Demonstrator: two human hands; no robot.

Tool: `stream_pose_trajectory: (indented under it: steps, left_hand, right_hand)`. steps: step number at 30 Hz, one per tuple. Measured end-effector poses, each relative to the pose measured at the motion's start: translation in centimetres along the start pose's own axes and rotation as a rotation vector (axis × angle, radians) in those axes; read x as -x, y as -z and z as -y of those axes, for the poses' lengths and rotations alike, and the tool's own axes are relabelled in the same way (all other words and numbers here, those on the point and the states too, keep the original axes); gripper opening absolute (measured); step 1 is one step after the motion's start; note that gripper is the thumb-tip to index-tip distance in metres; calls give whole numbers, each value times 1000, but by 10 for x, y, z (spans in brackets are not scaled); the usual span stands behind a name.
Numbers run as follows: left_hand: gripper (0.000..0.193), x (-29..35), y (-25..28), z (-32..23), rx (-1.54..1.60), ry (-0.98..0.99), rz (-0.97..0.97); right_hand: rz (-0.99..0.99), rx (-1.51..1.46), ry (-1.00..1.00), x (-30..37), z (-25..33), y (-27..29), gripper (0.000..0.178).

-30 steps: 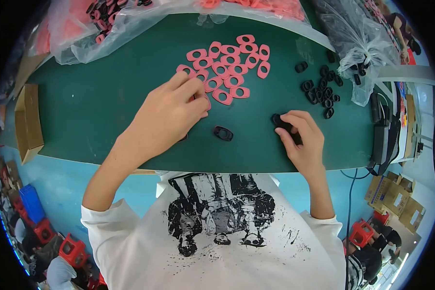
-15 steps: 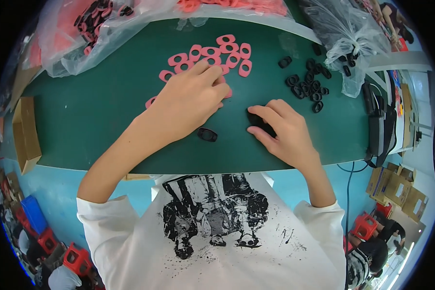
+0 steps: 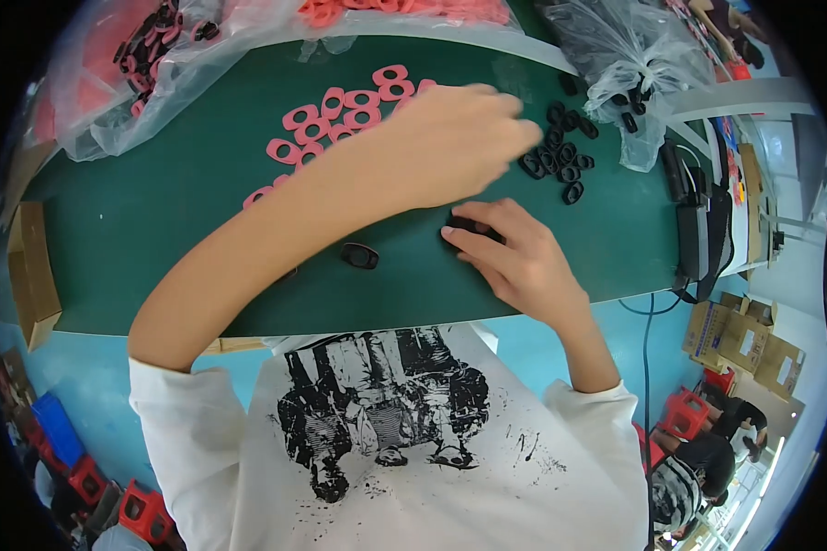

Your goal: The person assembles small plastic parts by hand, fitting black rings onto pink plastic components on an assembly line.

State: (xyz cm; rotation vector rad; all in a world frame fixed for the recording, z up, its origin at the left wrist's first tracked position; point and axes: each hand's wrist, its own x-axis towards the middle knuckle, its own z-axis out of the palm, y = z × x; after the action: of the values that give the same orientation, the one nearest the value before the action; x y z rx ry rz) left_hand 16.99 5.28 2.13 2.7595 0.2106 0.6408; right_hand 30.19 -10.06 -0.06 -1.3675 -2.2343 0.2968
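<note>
- Nearest, 1 oval dark piece [image 3: 359,256] lies loose on the desk [image 3: 124,243].
- The right hand [image 3: 521,253] is clamped, thumb against fingers, on a black piece [image 3: 482,230].
- The left hand [image 3: 459,142], blurred, hangs near black rings [image 3: 568,173]; I cannot tell its grip.
- Pink plates [image 3: 331,111] lie beyond the left forearm [image 3: 271,241].

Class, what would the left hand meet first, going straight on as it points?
The left hand would probably meet the black rings first, though its height above them is unclear.

You're in a workshop: bagged parts [image 3: 152,46] edging your green tabletop [image 3: 165,230], cartons [image 3: 744,342], red stools [image 3: 145,512], probably co-workers [image 3: 706,456] at rim.
</note>
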Motion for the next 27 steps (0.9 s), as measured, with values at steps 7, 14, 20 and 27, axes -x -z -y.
stream_pose_trajectory:
  steps: [7,14,20,27]
  left_hand:
    - [16,-41,-49,-2,-64,-130,77]
    - [15,-17,-13,7,-5,-91,-34]
    - [19,63,67,13,197,256,-18]
    - [33,121,76,-3,282,458,-131]
  right_hand:
    - [-243,-60,-58,10,15,-21,24]
    - [-224,-170,-28,-1,6,-18,22]
    - [-248,-150,-36,-36,7,-16,20]
    - [-151,5,12,-51,4,-26,19]
